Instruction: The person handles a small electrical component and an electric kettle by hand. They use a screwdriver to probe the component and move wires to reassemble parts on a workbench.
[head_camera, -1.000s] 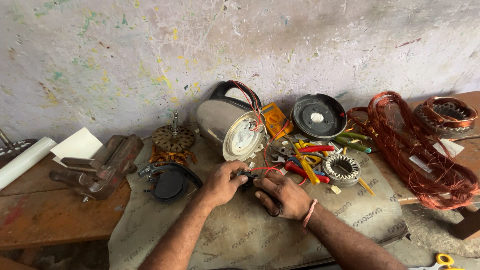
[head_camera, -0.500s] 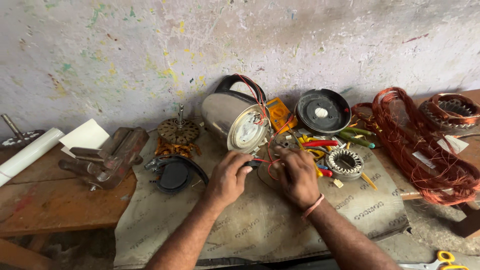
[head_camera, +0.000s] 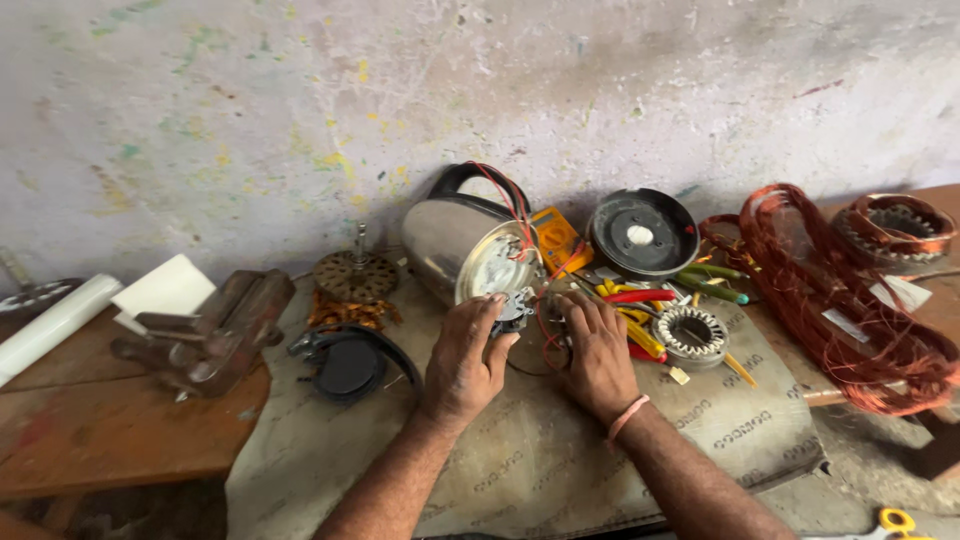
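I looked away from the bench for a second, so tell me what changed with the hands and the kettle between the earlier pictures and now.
Both hands moved away from the body, up to the open base of the metal kettle. The left hand now holds a small grey part at the base; the right hand lies beside it among the red wires. The kettle, vise, copper coils and screwdrivers stayed put.

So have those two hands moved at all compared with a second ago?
Yes. The left hand and right hand have moved away from the person, toward the steel kettle lying on its side.
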